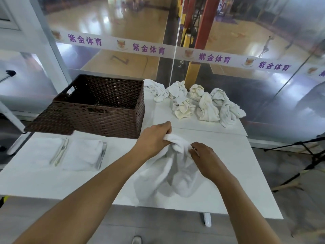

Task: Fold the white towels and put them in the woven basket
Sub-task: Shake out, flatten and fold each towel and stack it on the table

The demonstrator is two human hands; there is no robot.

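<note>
Both hands are bunched on one white towel (168, 175) at the table's (237, 182) front: left hand (154, 138) and right hand (204, 155) each pinch its top edge, rest draping down. Two folded towels (70, 154) lie left, basket (98, 106) behind them, crumpled pile (198, 103) far right.

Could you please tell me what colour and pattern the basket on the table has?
Dark brown, in a tight woven pattern; the basket shows best in the head view.

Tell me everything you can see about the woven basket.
The woven basket is dark brown, rectangular and open on top, seemingly of plastic or rattan weave, with a handle slot in its left end wall. It stands upright at the table's far left, its left part overhanging the edge. Nothing shows inside it, and neither hand touches it.
</note>
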